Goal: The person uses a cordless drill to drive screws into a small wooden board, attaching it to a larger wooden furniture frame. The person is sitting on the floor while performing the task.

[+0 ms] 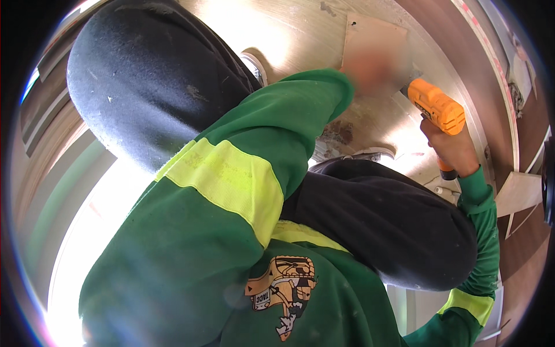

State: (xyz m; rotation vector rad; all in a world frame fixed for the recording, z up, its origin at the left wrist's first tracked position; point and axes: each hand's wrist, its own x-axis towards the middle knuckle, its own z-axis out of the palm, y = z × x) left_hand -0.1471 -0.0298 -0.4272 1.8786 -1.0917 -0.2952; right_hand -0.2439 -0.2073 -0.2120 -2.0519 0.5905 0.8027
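Observation:
An orange cordless drill (pixel 436 106) is gripped by its handle in my right hand (pixel 457 149), the fingers wrapped round it. Its dark front end points up and left, close to my left hand (pixel 373 66). That left hand reaches across from a green sleeve and is smeared, so its fingers and anything in them cannot be made out. Beside and partly behind it lies a flat beige panel (pixel 370 32) with small dark holes near its far corners. Whether the drill's tip touches the panel is hidden by the blur.
My dark-trousered legs (pixel 144 81) are bent on both sides of the work. The pale floor (pixel 306 34) has dark stains. Along the right runs a brown board (pixel 491 75), with a pale offcut (pixel 517 194) beside my right forearm.

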